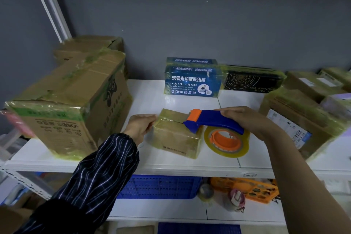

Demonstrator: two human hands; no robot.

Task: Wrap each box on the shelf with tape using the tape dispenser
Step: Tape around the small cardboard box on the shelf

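Note:
A small brown cardboard box (175,137), covered in clear tape, sits near the front of the white shelf (152,99). My left hand (140,125) holds the box by its left side. My right hand (248,119) grips the blue handle of the tape dispenser (210,119). The dispenser's orange head rests on the box's top right edge. Its roll of clear yellowish tape (227,143) hangs just right of the box, over the shelf.
A large taped carton (72,104) stands at the left. A blue printed box (191,81) and a black box (250,80) stand at the back. Taped parcels (296,119) crowd the right. Below are a blue basket (157,186) and an orange basket (250,188).

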